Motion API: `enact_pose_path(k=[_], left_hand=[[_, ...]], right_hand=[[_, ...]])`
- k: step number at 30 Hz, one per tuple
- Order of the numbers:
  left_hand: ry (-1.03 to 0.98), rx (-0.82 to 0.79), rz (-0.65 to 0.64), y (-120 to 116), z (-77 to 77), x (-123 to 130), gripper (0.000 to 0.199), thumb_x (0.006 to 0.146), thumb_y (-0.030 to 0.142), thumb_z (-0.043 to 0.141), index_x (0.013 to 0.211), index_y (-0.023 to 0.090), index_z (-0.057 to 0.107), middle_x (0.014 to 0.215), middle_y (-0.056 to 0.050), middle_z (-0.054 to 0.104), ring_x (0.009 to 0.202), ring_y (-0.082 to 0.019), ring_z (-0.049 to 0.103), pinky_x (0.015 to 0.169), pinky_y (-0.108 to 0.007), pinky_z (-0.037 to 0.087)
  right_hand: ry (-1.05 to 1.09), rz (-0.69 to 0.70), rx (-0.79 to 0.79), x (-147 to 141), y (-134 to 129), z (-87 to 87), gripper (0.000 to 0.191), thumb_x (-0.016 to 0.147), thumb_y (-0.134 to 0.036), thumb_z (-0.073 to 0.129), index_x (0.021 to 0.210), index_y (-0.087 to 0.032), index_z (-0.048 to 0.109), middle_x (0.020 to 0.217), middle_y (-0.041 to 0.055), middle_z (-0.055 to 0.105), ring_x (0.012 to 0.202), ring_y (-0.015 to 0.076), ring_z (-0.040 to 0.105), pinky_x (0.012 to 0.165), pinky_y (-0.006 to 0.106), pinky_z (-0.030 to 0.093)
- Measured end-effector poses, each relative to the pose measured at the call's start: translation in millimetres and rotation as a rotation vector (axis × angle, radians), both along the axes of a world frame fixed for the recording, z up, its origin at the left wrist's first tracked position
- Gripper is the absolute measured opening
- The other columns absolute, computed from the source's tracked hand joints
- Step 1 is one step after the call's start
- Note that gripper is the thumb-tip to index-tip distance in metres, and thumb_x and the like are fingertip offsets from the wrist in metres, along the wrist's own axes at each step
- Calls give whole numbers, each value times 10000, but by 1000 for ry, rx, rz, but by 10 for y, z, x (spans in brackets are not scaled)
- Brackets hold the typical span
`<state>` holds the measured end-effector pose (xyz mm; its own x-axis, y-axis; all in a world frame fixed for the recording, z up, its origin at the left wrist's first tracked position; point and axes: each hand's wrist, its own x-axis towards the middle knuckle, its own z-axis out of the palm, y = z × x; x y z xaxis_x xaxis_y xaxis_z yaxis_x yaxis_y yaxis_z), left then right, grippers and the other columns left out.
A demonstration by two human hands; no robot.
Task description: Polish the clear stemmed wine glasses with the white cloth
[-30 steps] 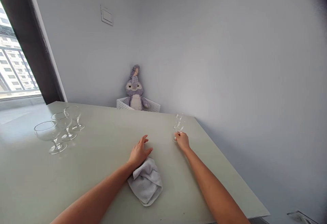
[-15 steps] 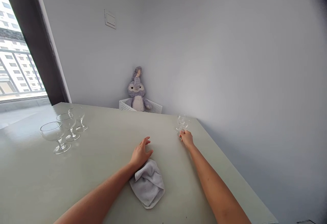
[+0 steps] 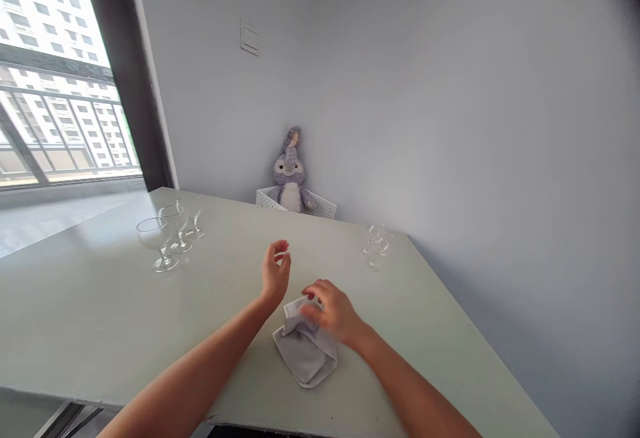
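Note:
A light grey folded cloth (image 3: 306, 358) lies on the table in front of me. My right hand (image 3: 334, 310) hovers over the cloth's upper right part, fingers apart and slightly blurred, holding nothing. Just beyond the cloth and to its left, my left hand (image 3: 277, 273) has its fingers curved and apart, with nothing in it. Clear stemmed glasses stand upright in a row on the left: a near one (image 3: 161, 248), a middle one (image 3: 181, 243) and a far one (image 3: 197, 229). Toward the right edge is a cluster of small clear glasses (image 3: 376, 245); their number is hard to make out.
The pale table (image 3: 235, 371) runs to the grey wall along its right side. Behind its far edge, a purple plush toy (image 3: 291, 185) sits in a white perforated basket (image 3: 327, 209). A window with a railing (image 3: 70, 118) is at the left.
My right hand has let go of a small glass at the right and come back over the cloth. My left hand has lifted off the cloth's edge. The view has turned left.

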<state>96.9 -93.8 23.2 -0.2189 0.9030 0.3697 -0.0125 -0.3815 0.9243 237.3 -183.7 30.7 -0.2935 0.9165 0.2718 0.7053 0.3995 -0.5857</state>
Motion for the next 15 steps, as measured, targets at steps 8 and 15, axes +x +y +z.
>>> enact_pose_path(k=[8,15], left_hand=[[-298,65,295,-109,205,-802,342,664,189,576,989,222,472,973,-12,508,784,-85,500,695,-216,402],[-125,-378,851,208,-125,-1952,661,558,289,687,1133,221,369,1096,-65,420,834,-149,484,678,-294,406]], right_hand=[[-218,-14,43,-162,-66,-297,132,794,-260,528,871,-215,625,854,36,565,829,176,497,718,271,392],[411,-249,-43,73,106,-290,351,798,-455,470,595,-170,494,609,-26,440,568,112,421,548,223,355]])
